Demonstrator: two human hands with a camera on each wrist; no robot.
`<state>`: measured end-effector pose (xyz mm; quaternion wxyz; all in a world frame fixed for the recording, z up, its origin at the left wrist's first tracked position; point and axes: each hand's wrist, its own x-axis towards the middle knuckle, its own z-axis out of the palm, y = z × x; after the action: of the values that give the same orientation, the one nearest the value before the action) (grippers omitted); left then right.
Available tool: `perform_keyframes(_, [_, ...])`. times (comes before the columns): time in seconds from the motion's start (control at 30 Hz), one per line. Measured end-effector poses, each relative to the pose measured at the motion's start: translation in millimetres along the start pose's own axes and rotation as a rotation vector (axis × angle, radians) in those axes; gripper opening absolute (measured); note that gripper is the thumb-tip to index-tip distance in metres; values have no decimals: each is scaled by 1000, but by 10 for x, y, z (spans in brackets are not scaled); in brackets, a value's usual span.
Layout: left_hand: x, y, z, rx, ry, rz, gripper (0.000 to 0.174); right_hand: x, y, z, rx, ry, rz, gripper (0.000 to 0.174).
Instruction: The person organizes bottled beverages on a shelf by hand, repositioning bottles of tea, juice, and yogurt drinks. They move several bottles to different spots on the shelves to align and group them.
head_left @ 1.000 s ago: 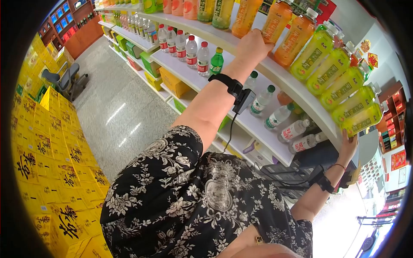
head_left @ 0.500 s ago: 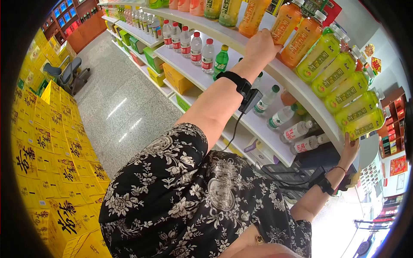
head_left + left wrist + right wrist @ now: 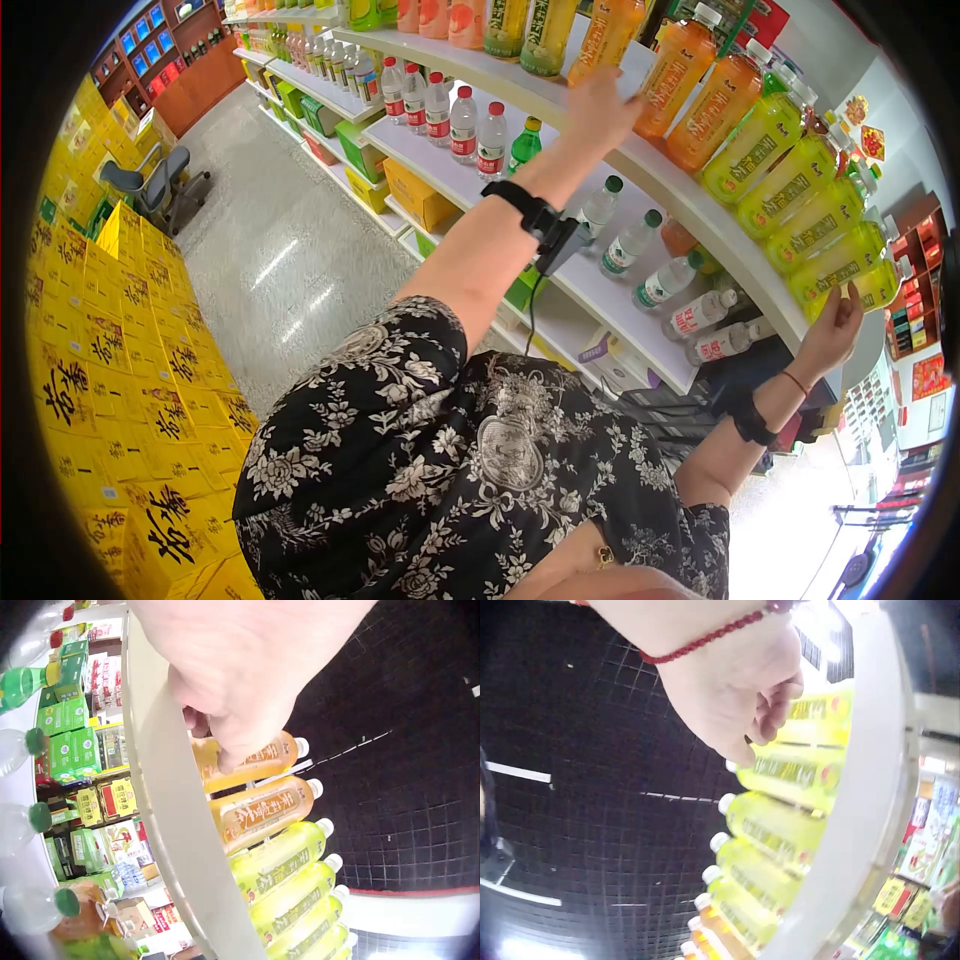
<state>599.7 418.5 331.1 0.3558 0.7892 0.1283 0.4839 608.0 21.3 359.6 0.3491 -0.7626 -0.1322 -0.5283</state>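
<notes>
Upright orange bottles (image 3: 678,80) and yellow-green bottles (image 3: 758,148) line the curved upper white shelf (image 3: 730,235). My left hand (image 3: 598,118) is at the shelf's front edge, beside the base of an orange bottle. In the left wrist view, a finger of the left hand (image 3: 236,664) reaches an orange bottle (image 3: 262,814); the other fingertips are partly hidden. At the row's far right end, my right hand (image 3: 832,335) has its fingers raised before the last yellow-green bottles. The right wrist view shows the right hand (image 3: 735,690) loosely bent beside a yellow-green bottle (image 3: 791,772).
On the lower shelf (image 3: 445,160) stand red-capped water bottles (image 3: 463,125), a green bottle (image 3: 526,145) and several green-capped bottles (image 3: 630,245). Stacked yellow boxes (image 3: 130,370) line the left, with a grey chair (image 3: 155,180) behind them. Cartons (image 3: 415,195) sit below.
My left hand has loosened from the orange bottle it touched, and its thumb and fingers are spread wider. My right hand has moved up from the end bottle's base, to in front of the bottles.
</notes>
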Motion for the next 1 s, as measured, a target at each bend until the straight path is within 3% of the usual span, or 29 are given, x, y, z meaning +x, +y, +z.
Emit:
perform_keyframes(0.07, [110,-214,-201,-2,196,100,48,-9,-208,140,85,53,78,23])
perform_keyframes(0.13, [110,-193,-173,34,219,134,48,6,-206,194,209,-36,-45,20])
perform_keyframes(0.2, [196,-344,-252,60,230,156,49,-142,-607,484,225,-282,-30,17])
perform_keyframes(0.27, [232,-287,-316,208,-91,94,50,-256,-843,767,276,-445,-52,15])
perform_keyframes(0.43, [188,128,-330,156,-295,23,48,-343,-1073,963,237,-703,-77,20])
perform_keyframes(0.7, [232,135,-284,64,-371,62,49,-379,-1236,1101,142,-767,43,21])
perform_keyframes(1.0, [203,191,-238,104,-378,84,50,-403,-1293,1077,16,-779,4,21])
